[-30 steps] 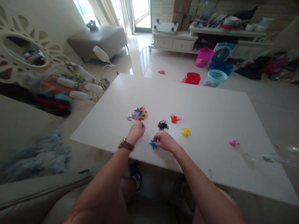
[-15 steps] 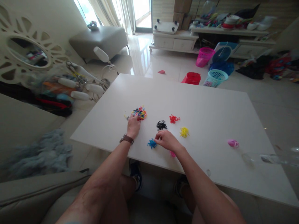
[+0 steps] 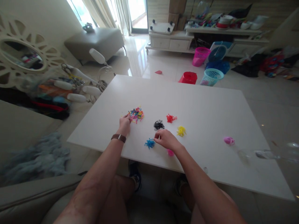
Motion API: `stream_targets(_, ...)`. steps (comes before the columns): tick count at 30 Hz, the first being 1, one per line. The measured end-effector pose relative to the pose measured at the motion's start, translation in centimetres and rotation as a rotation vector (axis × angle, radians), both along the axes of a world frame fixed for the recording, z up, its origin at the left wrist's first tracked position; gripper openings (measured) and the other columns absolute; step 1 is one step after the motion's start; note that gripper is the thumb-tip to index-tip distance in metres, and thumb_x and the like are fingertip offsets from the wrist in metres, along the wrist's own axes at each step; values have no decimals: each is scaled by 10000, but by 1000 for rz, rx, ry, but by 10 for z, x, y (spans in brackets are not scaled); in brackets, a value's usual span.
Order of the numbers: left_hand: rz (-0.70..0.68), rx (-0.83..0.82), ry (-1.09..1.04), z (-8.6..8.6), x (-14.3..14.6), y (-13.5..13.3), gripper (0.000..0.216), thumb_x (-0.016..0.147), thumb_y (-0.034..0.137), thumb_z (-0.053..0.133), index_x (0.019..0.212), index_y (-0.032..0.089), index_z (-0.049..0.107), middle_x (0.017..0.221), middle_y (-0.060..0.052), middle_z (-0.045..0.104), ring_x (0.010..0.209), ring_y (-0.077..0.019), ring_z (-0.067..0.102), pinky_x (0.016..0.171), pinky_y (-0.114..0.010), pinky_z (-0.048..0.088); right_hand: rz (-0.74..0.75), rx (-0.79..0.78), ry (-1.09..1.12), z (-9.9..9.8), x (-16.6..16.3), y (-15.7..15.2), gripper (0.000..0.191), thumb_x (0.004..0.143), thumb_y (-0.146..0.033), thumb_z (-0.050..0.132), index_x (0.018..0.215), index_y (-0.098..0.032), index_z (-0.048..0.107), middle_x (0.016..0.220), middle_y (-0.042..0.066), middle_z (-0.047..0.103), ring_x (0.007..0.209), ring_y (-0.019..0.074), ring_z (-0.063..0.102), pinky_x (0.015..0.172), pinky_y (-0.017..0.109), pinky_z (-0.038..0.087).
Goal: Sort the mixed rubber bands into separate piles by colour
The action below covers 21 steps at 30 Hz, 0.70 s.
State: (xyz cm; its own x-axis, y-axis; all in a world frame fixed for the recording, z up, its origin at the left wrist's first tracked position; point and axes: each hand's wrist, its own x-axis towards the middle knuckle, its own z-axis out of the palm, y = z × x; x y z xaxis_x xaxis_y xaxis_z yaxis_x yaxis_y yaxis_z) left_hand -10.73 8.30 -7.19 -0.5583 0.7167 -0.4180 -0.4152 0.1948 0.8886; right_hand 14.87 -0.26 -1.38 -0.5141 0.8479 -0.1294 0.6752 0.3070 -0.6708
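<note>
My left hand (image 3: pixel 125 123) is at the left edge of a mixed pile of small colourful rubber bands (image 3: pixel 138 114), its fingers closed against the edge bands. What the fingertips hold is too small to make out. My right hand (image 3: pixel 166 139) is pinched just right of the blue rubber bands (image 3: pixel 149 143); whether a band sits in that pinch is hidden. Above it lie the black bands (image 3: pixel 159 125). Red bands (image 3: pixel 171 118) and yellow bands (image 3: pixel 181 131) form separate heaps farther right. Pink bands (image 3: pixel 170 152) show partly from under my right wrist.
The white table (image 3: pixel 210 109) carries a pink-purple object (image 3: pixel 229 141) at right, with a clear glass-like item (image 3: pixel 267 154) beside it. Beyond the far edge stand a red bin (image 3: pixel 188 77) and a light blue basket (image 3: pixel 212 77). A lamp with white shades (image 3: pixel 77 98) is at left.
My left hand has drawn back from the mixed pile to its left edge, uncovering more bands. The right hand stays pinched beside the blue bands. The view has shifted slightly.
</note>
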Motion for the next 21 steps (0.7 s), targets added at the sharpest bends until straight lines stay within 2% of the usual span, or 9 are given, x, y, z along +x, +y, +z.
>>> stream_targets(4,32,41,-102,8,-3,-1,174,821,-10,592,754,147,562,685,8,567,607,-67,560,694,-184,510,5,-11,-1,0,-3,0,135,845,-217,677,727,-178,730,806,26,695,728,127,580,697,245,406)
stream_targets(9,65,112,-291,18,-6,-4,193,830,-18,471,782,164,511,757,-49,622,740,-115,656,779,-236,565,21,-10,-19,-1,-6,0,131,849,-209,666,740,-181,734,803,27,696,755,137,595,720,252,411)
stream_targets(12,58,104,-310,21,-7,-5,225,749,-40,453,793,174,507,747,-38,612,699,-110,640,754,-233,557,23,-8,-27,-2,-5,-1,136,854,-210,659,742,-182,733,805,29,699,755,139,599,720,252,413)
stream_targets(16,-50,85,-269,22,-8,-8,321,627,-21,474,871,159,580,776,-58,628,666,-120,613,671,-236,539,31,-5,-37,-2,-5,0,151,867,-210,644,747,-182,730,814,33,704,761,140,605,734,253,416)
stream_targets(18,-89,75,-281,23,-8,-9,308,621,4,481,866,144,605,783,-77,630,671,-127,609,627,-228,524,34,-3,-40,-2,-4,0,155,871,-207,635,752,-182,730,819,35,704,759,139,603,732,251,415)
stream_targets(21,-69,75,-333,25,-7,-10,177,695,60,480,802,139,598,752,-86,618,679,-133,607,590,-217,508,36,2,-51,-1,-4,1,162,873,-207,631,744,-181,726,809,36,700,751,140,598,724,251,410)
